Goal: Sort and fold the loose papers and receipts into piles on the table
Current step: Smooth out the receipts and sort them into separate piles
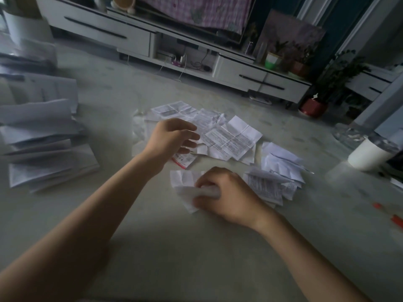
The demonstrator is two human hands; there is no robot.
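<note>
Looks mid-fold: right hand (226, 194) pinches a small crumpled white receipt (185, 188) at centre frame on the pale counter (185, 258), left hand (174, 136) hangs loose-fingered, holding nothing, over the creased white paper heap (231, 136), so next is probably pressing it flat.

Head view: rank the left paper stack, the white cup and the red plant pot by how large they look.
1. Left paper stack
2. White cup
3. Red plant pot, farther off, so true size against the cup is unsure.

Folded stack (43, 144) left, loose papers (218, 131) centre, cup (368, 153) right.
</note>
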